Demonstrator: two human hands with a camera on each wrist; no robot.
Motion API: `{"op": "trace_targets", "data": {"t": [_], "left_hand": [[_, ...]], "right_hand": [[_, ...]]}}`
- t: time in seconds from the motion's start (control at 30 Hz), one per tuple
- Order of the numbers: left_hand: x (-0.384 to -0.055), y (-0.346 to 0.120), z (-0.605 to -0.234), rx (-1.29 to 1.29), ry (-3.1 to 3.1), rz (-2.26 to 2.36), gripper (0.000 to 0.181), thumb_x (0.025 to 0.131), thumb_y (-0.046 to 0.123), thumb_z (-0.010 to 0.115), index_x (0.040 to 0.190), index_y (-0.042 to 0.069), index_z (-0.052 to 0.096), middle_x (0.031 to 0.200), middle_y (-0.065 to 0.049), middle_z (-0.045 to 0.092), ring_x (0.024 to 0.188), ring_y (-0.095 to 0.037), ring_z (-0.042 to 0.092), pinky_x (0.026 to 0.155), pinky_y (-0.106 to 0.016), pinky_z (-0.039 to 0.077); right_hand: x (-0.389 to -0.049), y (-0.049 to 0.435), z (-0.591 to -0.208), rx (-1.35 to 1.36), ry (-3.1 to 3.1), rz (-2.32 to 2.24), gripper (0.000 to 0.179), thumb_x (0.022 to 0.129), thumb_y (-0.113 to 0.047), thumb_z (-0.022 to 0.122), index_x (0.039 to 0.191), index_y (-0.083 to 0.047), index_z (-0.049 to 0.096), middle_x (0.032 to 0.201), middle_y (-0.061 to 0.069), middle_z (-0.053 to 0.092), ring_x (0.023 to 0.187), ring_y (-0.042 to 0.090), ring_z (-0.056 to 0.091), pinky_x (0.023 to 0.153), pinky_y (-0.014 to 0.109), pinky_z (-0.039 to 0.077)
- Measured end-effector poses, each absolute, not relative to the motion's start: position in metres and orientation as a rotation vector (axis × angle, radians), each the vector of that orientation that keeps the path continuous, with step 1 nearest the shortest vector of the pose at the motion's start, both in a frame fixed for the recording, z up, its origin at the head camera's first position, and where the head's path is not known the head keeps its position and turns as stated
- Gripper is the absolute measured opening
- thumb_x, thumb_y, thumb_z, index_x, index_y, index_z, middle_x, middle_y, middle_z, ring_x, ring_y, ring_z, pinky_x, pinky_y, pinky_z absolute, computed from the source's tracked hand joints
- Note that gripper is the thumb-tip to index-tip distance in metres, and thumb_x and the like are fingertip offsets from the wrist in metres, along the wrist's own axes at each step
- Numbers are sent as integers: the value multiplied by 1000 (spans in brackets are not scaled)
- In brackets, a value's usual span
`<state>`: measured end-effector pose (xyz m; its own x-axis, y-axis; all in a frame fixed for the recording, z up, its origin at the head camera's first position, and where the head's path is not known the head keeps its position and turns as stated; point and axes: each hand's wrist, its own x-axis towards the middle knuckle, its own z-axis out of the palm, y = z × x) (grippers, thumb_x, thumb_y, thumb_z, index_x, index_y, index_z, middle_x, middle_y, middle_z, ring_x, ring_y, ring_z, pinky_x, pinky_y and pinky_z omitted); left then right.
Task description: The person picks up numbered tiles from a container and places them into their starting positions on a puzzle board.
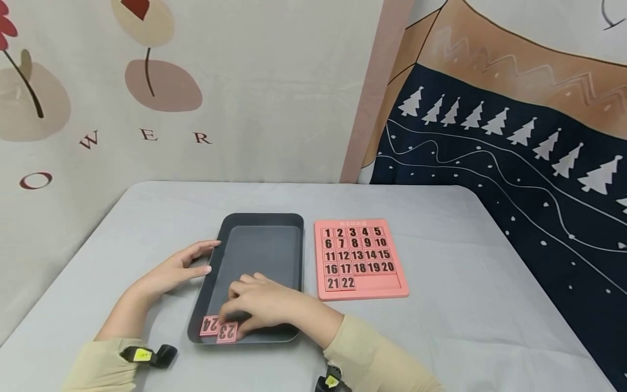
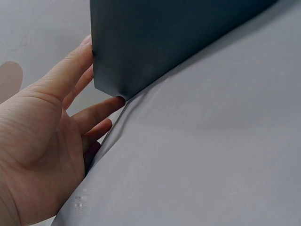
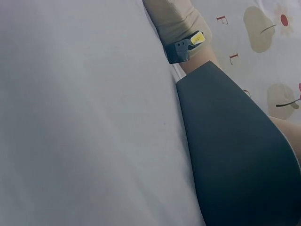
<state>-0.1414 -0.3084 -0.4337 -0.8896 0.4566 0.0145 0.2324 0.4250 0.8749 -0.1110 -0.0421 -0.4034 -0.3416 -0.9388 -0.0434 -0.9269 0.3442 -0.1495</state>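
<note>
My right hand (image 1: 262, 302) reaches over the near end of a dark grey tray (image 1: 266, 245) and pinches the pink number tile 23 (image 1: 227, 332) between thumb and finger. Beside it at the tray's near left corner lies the pink number tile 24 (image 1: 209, 325); both numbers appear upside down. Along the tray's left side, my left hand (image 1: 171, 272) touches the rim with its fingertips. In the left wrist view those fingers (image 2: 101, 113) are fairly straight against the tray's outer wall (image 2: 136, 52). The right wrist view does not show the right hand's grip.
Right of the tray lies a pink number board (image 1: 362, 294) with tiles 1 to 22 set in rows and a bare stretch at its lower right. A pale cloth covers the table (image 1: 455, 326). Printed curtains (image 1: 274, 109) hang behind it.
</note>
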Motion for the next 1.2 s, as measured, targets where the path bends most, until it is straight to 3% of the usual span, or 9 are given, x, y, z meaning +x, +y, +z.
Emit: {"op": "trace_targets", "data": {"t": [0.2,0.67,0.8,1.03,1.2], "left_hand": [[-140,-307,-433,604,2472,1442,56,96,14,58,147,8,35,143,-22,40,130,-41,32,99,-56,29],[-138,-305,-431,605,2474,1447,57,96,13,58,147,5,34,142,-25,39,130,-42,31,99,-59,28],[-139,-307,-432,584,2493,1419,56,97,16,58,147,8,35,143,-22,39,130,-41,31,99,-50,31],[-140,-310,-434,579,2500,1411,56,97,18,58,147,10,35,143,-21,39,130,-33,33,94,-20,34],[-140,-309,-434,567,2497,1409,56,97,19,59,147,11,35,144,-20,39,131,-32,33,95,-22,34]], "right_hand": [[-112,-40,-406,-1698,2475,-158,42,74,-52,76,114,-43,64,107,-18,47,95,-1,35,77,15,26],[-117,-21,-404,-1688,2492,-161,34,69,-52,79,96,-38,62,102,-17,43,88,1,35,74,16,27],[-118,-16,-402,-1695,2489,-131,32,69,-52,78,92,-38,62,103,-15,43,88,3,35,75,18,28],[-114,-11,-402,-1760,2532,-80,29,69,-57,76,85,-37,62,96,-15,41,85,4,33,72,18,26],[-109,-7,-400,-1769,2621,-92,31,70,-62,74,82,-36,65,94,-14,41,84,5,34,73,18,26]]}}
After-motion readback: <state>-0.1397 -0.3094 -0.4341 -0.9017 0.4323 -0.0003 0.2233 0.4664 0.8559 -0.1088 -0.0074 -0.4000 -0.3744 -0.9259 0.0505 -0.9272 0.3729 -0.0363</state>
